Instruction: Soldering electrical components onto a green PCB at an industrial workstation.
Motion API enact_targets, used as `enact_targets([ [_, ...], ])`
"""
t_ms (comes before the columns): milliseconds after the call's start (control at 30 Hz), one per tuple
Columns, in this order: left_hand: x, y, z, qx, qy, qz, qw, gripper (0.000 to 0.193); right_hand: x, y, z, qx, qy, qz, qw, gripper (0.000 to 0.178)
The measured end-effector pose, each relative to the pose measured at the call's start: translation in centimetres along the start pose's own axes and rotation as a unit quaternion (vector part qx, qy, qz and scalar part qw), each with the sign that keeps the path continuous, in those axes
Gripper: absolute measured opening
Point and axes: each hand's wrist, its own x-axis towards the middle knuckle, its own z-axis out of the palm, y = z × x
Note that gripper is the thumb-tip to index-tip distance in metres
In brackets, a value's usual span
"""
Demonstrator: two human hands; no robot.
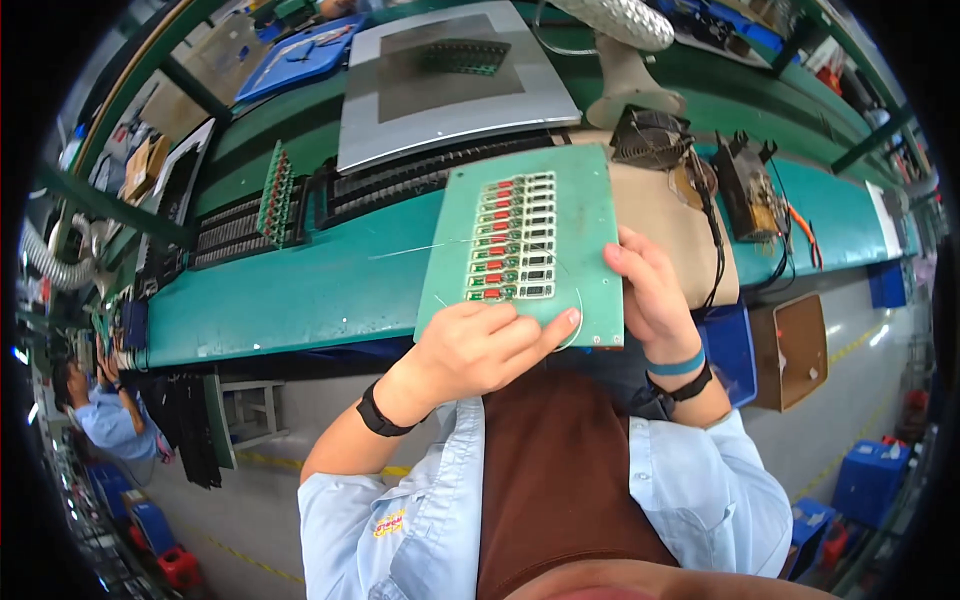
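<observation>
A light green fixture plate [590,200] is tilted up in front of me. Rows of small circuit boards with red components [497,238] and dark chips sit in its cut-out. My right hand [650,290] grips the plate's right edge, thumb on the face. Across the lower edge lies my left hand [485,345], its fingers curled and the index finger stretched along the plate towards the right. A thin pale wire [420,249] crosses the plate and loops beside that fingertip. What the curled left fingers hold, if anything, is hidden.
Behind the plate are a black conveyor track [430,185] and a grey panel [375,130] with a circuit board [465,56] on it. A populated board [275,200] stands upright at left. A fan [650,138], soldering-type device [745,190] and cables occupy the right; bins [790,350] stand below.
</observation>
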Motion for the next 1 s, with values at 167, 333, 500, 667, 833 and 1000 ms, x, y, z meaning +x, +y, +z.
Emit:
enact_targets([
  [167,-2.4,-3.4,0.9,-0.162,-0.009,-0.182,0.97,0.041,1.8,1.9,-1.6,0.043,0.015,-0.014,0.999,0.051],
  [333,-6.2,-6.0,2.1,-0.103,-0.039,-0.508,0.855,0.03,4.2,3.0,-5.8,0.082,0.04,0.022,0.996,0.05],
  [500,-7.7,-6.1,3.3,-0.171,-0.07,-0.544,0.818,0.025,5.9,3.8,-8.2,0.02,0.057,0.065,0.996,0.048],
  [667,-8.5,-6.2,2.7,-0.325,0.064,-0.556,0.762,0.023,6.5,3.8,-7.8,-0.252,0.101,0.062,0.961,0.044],
  [833,-6.0,-5.6,1.4,-0.456,0.153,-0.557,0.676,0.032,7.3,3.7,-8.3,-0.614,0.113,-0.044,0.78,0.044],
  [1000,-4.6,-5.6,1.6,-0.404,0.134,-0.424,0.799,0.022,5.5,3.4,-7.2,-0.645,0.199,-0.183,0.715,0.049],
])
